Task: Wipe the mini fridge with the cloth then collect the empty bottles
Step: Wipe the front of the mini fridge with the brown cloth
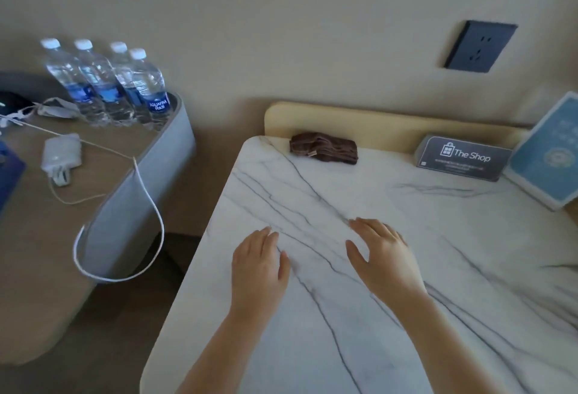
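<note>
Hotel room, "The Shop" card (463,157) on marble counter (312,300), bottled water (109,84) lined on side desk (37,237)

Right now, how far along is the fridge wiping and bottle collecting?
Nothing looks done yet. In hand: nothing; the left hand and right hand are open over the marble top. The brown cloth lies untouched at its back edge. Left: wiping, then collecting the four bottles standing on the side table.
</note>
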`<move>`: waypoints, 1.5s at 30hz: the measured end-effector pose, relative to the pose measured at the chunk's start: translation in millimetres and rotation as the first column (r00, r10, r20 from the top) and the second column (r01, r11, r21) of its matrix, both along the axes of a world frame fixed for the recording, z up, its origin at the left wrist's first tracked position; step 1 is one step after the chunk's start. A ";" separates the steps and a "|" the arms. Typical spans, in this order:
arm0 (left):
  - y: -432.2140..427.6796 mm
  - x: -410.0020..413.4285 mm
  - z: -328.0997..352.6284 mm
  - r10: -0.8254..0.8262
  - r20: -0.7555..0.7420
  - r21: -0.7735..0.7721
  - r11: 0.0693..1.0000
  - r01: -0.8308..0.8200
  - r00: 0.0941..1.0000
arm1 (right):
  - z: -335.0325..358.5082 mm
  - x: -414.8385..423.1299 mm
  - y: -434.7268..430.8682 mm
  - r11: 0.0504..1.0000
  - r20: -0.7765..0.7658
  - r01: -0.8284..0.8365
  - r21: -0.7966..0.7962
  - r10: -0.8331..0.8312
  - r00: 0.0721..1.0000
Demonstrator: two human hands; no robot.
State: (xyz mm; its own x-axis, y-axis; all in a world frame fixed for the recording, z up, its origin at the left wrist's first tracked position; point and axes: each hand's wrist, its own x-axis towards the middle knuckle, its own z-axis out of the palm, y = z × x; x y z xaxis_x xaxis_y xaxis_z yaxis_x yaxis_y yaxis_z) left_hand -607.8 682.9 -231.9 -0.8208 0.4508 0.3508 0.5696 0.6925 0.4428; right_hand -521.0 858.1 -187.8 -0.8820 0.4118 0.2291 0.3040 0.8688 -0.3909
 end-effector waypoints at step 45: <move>51.7 -60.2 -50.4 0.155 0.160 -0.021 0.988 -0.154 0.975 | -77.0 -191.9 129.7 0.996 -0.160 -0.034 0.083 0.047 0.986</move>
State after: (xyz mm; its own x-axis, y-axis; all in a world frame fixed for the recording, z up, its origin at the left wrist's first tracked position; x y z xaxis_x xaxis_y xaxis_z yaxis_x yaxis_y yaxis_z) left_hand -668.1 734.6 -282.3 -0.9260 0.3164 0.2057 0.3774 0.7708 0.5133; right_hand -712.8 987.8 -264.8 -0.8465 0.3507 0.4006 0.2062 0.9097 -0.3606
